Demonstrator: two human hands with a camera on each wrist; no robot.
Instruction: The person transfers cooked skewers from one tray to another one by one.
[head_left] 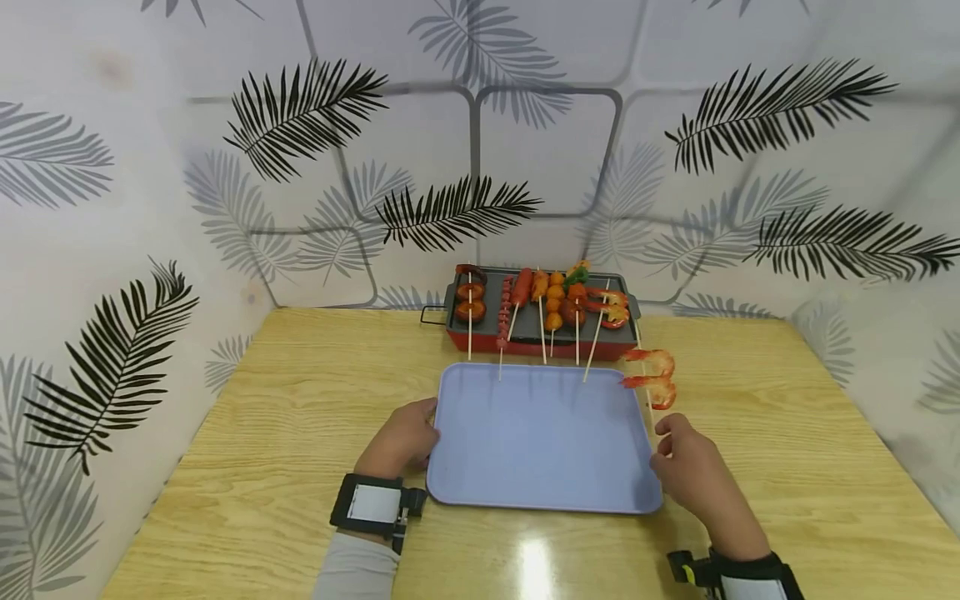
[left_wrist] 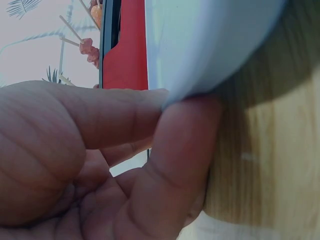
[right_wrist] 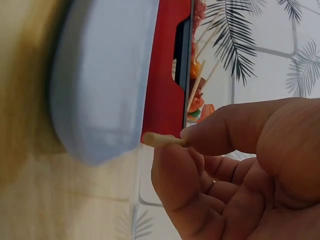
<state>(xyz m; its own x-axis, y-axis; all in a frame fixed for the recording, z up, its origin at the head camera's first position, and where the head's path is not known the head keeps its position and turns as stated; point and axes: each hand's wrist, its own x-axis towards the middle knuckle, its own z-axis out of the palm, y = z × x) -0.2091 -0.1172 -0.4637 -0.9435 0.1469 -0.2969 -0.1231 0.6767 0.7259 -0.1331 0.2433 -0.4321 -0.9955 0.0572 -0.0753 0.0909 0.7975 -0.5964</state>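
A light blue-grey rectangular tray (head_left: pixel 540 442) sits before me, lying over the wooden table. Its left edge is pinched between the thumb and a finger of my left hand (head_left: pixel 401 437); the left wrist view shows the tray rim (left_wrist: pixel 175 75) caught there. At the tray's right side, my right hand (head_left: pixel 693 471) pinches the bottom of a wooden stick that carries two shrimp, a shrimp skewer (head_left: pixel 658 393). The blunt stick end (right_wrist: pixel 162 140) pokes out between thumb and finger in the right wrist view. The shrimp overlap the tray's upper right corner in the head view.
Behind the tray stands a red grill (head_left: pixel 491 287) with a dark top and a wire handle (head_left: pixel 431 314) at its left. Several food skewers lie across it, some sticks reaching over the tray's far edge. A leaf-patterned wall (head_left: pixel 420 150) rises behind the table (head_left: pixel 315 375).
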